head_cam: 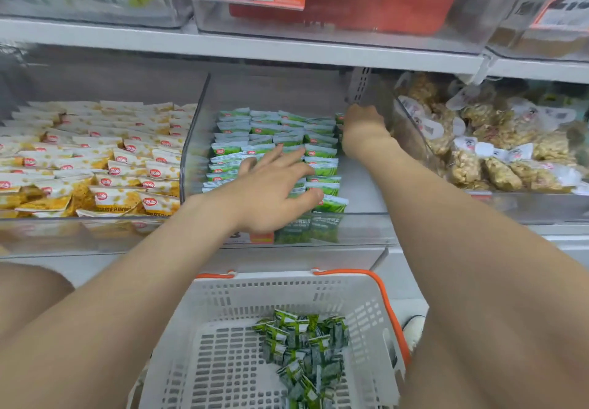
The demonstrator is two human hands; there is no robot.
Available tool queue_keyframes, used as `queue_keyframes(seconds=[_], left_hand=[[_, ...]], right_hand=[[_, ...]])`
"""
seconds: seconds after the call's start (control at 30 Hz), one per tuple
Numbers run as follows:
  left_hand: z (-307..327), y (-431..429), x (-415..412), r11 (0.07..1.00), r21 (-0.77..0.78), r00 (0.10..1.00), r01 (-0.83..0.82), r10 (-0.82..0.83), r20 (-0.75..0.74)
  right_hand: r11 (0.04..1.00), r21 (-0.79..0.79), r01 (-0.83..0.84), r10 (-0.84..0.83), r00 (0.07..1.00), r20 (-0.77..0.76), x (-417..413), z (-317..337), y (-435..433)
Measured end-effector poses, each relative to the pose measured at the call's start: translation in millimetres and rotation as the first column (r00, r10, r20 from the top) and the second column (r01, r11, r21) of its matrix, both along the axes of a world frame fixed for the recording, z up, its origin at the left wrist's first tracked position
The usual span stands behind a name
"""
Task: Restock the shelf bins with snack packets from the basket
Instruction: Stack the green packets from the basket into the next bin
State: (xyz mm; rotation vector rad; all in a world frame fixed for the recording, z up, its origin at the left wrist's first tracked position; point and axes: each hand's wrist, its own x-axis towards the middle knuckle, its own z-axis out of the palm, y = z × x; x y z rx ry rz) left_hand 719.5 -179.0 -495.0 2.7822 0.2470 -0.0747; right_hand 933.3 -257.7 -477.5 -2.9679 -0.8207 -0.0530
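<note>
A clear middle shelf bin (360,185) holds rows of green snack packets (271,131). My left hand (271,192) lies flat with spread fingers on the front rows of these packets. My right hand (361,122) reaches to the bin's back right corner with its fingers curled downward among green packets there; what it holds is hidden. Below the shelf stands a white basket (223,306) with orange handles, and a loose pile of green packets (306,348) lies in it.
The left bin (95,233) is full of yellow-and-white packets. The right bin (526,208) holds clear bags of brown snacks. An upper shelf (255,45) with more bins and orange price tags hangs close above. A white shoe (414,329) shows beside the basket.
</note>
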Motion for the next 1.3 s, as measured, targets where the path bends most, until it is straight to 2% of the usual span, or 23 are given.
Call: queue_keyframes(seconds=[0.3,0.43,0.6,0.77,0.87,0.93,1.0,1.07,1.2,1.3], left_hand=[[-1.7,5.3,1.8,0.998,-0.065,1.0,-0.016,0.015,-0.01],[-3.8,4.8,1.6,0.998,-0.065,0.999,-0.027,0.025,-0.03],[-2.4,3.6,1.5,0.997,-0.062,0.999,-0.037,0.036,-0.016],[-4.8,5.1,3.1,0.998,-0.045,0.999,-0.042,0.042,0.019],[-10.6,8.6,5.2,1.0,0.0,0.995,-0.018,0.018,0.1],[-13.0,10.4,5.0,0.999,0.041,0.988,-0.004,-0.002,0.156],[-13.9,11.0,3.5,0.997,0.071,0.974,0.006,-0.022,0.223],[-11.7,9.6,0.6,0.992,0.124,0.951,0.003,-0.041,0.307],[-2.5,-1.6,-7.5,0.955,0.298,0.884,0.0,-0.139,0.446],[4.1,-20.9,-20.3,0.966,0.26,0.787,-0.003,-0.158,0.596]], right_hand=[[0.971,0.205,0.126,-0.132,0.991,0.015,28.0,-23.2,21.7],[0.975,0.209,0.077,-0.066,0.996,-0.06,28.8,-24.8,20.2],[0.983,0.184,-0.02,0.035,0.996,-0.08,29.9,-25.5,18.8],[0.985,0.153,0.082,-0.097,0.991,0.091,19.7,-21.0,18.4],[0.994,0.076,0.078,-0.08,0.997,0.021,17.0,-19.4,16.7],[0.999,0.032,-0.005,0.007,0.999,-0.051,13.8,-16.7,9.5],[0.994,0.039,-0.106,0.112,0.978,-0.175,6.4,-11.4,-5.2],[0.982,0.08,-0.172,0.186,0.959,-0.213,-4.7,-2.7,-24.9],[0.95,0.157,-0.271,0.283,0.957,-0.065,-37.7,14.5,-64.2],[0.873,0.283,-0.397,0.392,0.917,0.076,-82.6,30.7,-94.2]])
